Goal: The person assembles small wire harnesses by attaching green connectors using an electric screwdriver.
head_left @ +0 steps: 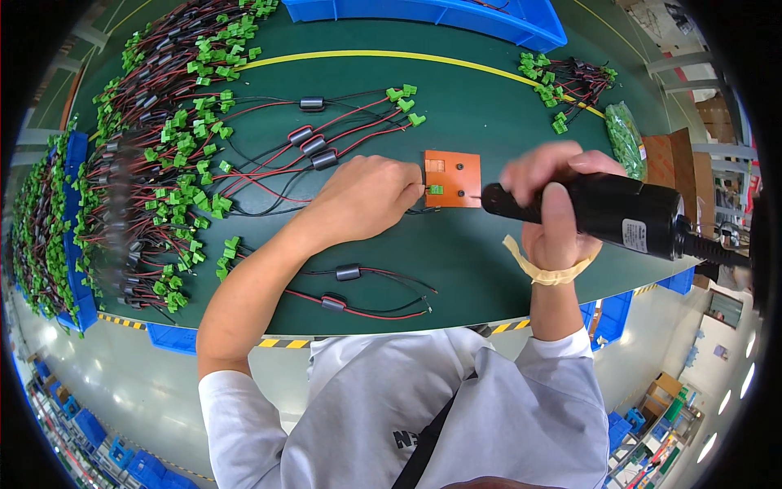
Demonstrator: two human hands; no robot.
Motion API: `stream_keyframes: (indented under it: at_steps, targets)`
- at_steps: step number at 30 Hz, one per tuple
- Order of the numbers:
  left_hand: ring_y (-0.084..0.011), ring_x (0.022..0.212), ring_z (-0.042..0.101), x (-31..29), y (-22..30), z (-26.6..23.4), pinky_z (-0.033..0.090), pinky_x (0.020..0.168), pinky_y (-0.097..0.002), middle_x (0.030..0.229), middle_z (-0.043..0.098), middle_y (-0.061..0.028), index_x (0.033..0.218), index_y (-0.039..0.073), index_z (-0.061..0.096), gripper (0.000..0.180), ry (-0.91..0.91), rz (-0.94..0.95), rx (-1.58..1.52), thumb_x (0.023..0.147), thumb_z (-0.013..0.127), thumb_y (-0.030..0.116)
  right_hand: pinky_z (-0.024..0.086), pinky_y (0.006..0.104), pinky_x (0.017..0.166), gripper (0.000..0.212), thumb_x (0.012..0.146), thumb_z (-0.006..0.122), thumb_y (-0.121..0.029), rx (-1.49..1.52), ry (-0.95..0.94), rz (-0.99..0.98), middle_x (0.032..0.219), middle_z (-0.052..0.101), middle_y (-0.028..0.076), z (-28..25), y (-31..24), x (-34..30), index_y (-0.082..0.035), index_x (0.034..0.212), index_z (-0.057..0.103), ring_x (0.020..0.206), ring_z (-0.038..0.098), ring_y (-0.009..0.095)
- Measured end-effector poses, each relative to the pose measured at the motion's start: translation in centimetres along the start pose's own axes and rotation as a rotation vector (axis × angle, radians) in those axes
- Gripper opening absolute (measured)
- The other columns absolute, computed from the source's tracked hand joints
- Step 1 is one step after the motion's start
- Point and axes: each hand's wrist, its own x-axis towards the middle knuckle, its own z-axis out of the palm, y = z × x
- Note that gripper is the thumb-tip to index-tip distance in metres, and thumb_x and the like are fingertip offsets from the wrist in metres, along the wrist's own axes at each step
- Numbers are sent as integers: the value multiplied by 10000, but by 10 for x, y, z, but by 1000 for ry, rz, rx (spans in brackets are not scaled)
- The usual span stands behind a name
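Observation:
An orange fixture block (471, 178) lies on the green table in front of me, and a small green terminal connector (437, 190) sits in it. My left hand (371, 194) is closed at the block's left edge, pinching a wire that runs to the connector; the fingertips partly hide it. My right hand (554, 200), blurred by motion, is wrapped round a black electric screwdriver (615, 208). The screwdriver lies nearly level, its tip pointing left at the block's right edge. Beyond my left hand lie several red and black cables with dark cylindrical cores (313, 146) and green connectors (405, 98).
A thick pile of similar cables (175, 138) covers the table's left side. A blue bin (423, 22) stands at the back. At the right are a smaller cable bunch (570, 77) and a bag of green connectors (624, 140). Two cables (348, 272) lie near the front edge.

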Motion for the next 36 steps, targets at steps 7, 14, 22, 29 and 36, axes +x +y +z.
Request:
stream_keyframes:
  at_steps: [7,14,22,29,36]
  targets:
    - [-446,792,644,-4,-3,4,489,685,-516,838,690,-207,928,8,699,183,60,27,21,991,643,171,462,369,586,268,1053,568,-135,88,-180,115,697,508,33,16,5,19,-115,1304,476,543,466,151]
    - [-448,806,650,-3,-4,6,498,692,-523,852,696,-204,926,14,696,167,65,17,20,976,638,162,438,306,474,210,1021,615,-22,153,-29,70,648,517,47,26,24,18,-57,1168,470,477,452,120]
    - [-447,799,649,-4,-3,4,496,692,-529,846,697,-203,920,18,696,166,42,-19,29,971,633,162,415,342,547,115,1079,568,-182,104,-166,185,664,464,16,29,20,19,-135,1095,464,518,421,123]
    - [-448,783,643,-3,-1,4,490,686,-534,829,691,-201,888,14,683,181,52,-18,14,973,629,164,406,339,530,127,1075,587,-176,86,-166,198,659,464,16,33,18,19,-130,1093,470,509,412,122]
    - [-440,777,653,-3,-4,9,496,684,-523,831,695,-203,908,10,702,162,97,37,13,967,641,149,424,296,472,251,1011,601,14,202,-113,27,681,519,45,24,25,14,-59,1206,459,488,433,108]
